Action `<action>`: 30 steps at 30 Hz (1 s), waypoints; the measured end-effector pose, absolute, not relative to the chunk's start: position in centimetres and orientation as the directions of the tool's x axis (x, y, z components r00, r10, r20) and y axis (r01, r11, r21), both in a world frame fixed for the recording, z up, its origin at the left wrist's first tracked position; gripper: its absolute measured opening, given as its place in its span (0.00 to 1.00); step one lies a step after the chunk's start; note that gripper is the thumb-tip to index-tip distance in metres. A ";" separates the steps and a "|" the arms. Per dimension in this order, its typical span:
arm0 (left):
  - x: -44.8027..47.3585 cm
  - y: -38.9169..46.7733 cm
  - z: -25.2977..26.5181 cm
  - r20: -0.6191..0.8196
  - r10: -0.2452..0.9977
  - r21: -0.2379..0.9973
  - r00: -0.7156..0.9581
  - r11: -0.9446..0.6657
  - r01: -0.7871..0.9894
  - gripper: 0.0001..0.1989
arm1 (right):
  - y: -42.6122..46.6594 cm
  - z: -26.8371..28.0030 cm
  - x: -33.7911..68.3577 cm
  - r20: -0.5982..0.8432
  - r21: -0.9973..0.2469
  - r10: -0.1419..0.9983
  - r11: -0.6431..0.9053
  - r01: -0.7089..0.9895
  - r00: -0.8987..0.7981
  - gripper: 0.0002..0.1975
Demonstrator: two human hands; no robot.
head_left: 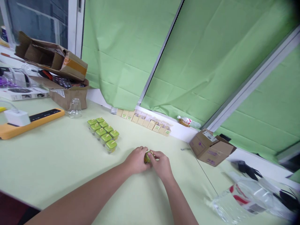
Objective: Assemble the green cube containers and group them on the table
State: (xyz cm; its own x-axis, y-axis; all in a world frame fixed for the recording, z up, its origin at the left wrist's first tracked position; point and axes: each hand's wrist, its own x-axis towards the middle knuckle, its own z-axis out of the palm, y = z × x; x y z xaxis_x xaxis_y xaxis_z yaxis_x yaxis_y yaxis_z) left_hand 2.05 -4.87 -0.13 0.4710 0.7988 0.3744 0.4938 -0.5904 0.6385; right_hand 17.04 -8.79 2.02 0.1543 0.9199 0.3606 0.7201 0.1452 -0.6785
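Note:
Between my hands, low over the table, is a small green-topped container (pixel 147 158), mostly covered by fingers. My left hand (pixel 137 160) wraps around its left side. The thumb and fingers of my right hand (pixel 161 164) close on its top and right side, by a pale loop. To the left stand several small clear containers (pixel 111 144) with green lids, grouped in rows. Each lid carries a pale yellow loop. Whether the held container's lid is seated cannot be made out.
Several small tan boxes (pixel 142 120) line the wall. Open cardboard boxes (pixel 70 97) stand at left near a clear plastic cup (pixel 75 108) and an orange power strip (pixel 47 118). At right are a cardboard box (pixel 211 148) and a large clear bottle (pixel 243 198).

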 end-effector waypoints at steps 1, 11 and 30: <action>2.0 -4.8 -0.1 0.371 0.802 0.646 0.469 -0.585 0.490 0.16 | -8.7 1.9 17.1 0.355 -0.695 0.921 0.146 0.704 0.159 0.14; 0.8 -4.5 -0.2 0.311 0.787 0.730 0.533 -0.557 0.396 0.32 | -8.4 2.7 21.8 0.377 -0.591 0.876 -0.022 0.806 0.301 0.13; -2.2 -3.0 4.8 0.541 0.744 0.360 0.392 -0.626 0.692 0.14 | -8.7 3.8 25.2 0.840 -0.252 0.451 -0.170 0.953 0.303 0.22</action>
